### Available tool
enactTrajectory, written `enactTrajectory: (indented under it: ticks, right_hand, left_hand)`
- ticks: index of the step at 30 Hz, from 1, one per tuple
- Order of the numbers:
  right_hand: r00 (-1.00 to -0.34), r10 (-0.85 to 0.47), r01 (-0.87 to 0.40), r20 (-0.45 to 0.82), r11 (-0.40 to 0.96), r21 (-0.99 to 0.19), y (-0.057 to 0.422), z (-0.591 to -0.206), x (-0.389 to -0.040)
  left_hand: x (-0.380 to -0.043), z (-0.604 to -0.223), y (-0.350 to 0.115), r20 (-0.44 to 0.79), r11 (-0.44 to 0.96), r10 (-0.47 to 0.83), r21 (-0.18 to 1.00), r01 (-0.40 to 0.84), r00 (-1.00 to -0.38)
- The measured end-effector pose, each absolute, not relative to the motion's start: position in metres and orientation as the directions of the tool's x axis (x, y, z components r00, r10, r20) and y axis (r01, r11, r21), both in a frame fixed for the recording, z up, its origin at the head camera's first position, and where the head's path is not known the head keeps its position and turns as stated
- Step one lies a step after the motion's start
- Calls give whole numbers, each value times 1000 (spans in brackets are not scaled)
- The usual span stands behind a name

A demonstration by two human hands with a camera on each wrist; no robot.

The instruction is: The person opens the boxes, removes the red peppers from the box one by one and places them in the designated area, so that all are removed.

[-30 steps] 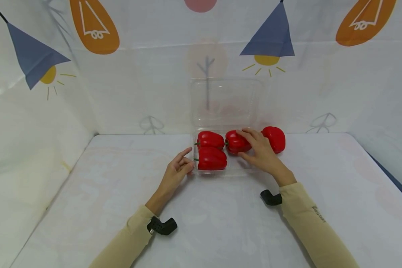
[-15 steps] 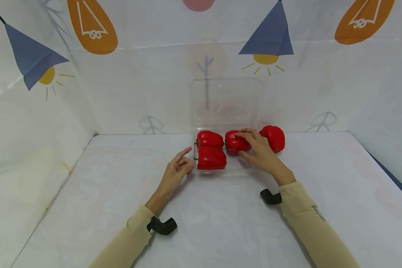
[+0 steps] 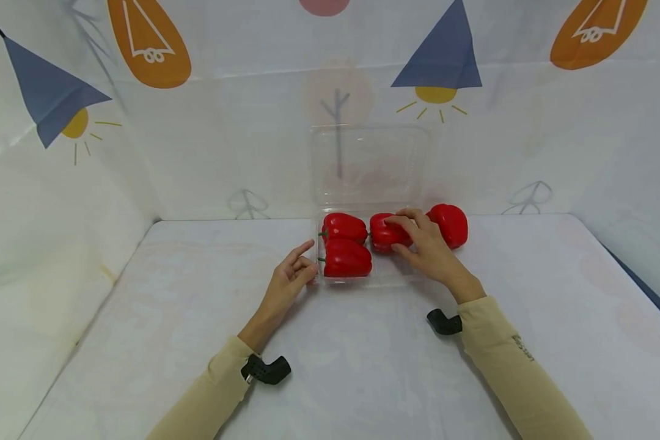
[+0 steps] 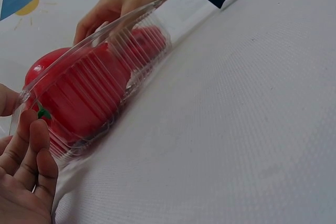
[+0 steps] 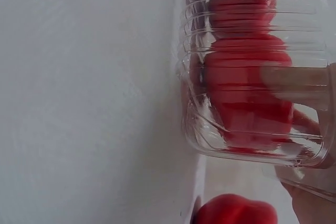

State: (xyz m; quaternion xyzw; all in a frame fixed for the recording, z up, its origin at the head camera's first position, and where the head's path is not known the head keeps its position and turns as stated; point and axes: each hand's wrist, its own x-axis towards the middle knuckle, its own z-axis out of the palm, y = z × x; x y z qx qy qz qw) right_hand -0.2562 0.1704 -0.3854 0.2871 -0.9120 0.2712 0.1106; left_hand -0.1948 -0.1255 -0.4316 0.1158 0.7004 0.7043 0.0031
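head view: the pepper [image 3: 382, 235] lies back right in the box [image 3: 390, 272], long axis sideways, left of my nearer right hand [image 3: 429, 250], which pinches it; my left hand [image 3: 288, 281] stays out, relaxed.

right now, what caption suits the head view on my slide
Right grip holding a red pepper in an open clear container, left grip at the container's edge.
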Motion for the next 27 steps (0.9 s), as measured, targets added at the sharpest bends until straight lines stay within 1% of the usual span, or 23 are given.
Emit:
enactTrajectory:
  ticks: [6,11,17,27]
  right_hand:
    - [-796,-463,-602,390,675,-426,171,-385,-256]
    - [-794,-463,-604,394,673,-427,171,-387,-257]
    - [-792,-456,-608,406,653,-452,172,-388,-256]
    - [-811,-446,-584,377,647,-490,171,-388,-254]
  left_hand:
    - [-196,-431,-125,167,-27,174,986,164,-971]
    - [-196,-430,-125,159,-25,168,987,157,-973]
    - [-194,-430,-126,159,-25,169,987,157,-973]
    - [-194,-431,-127,160,-33,194,987,157,-968]
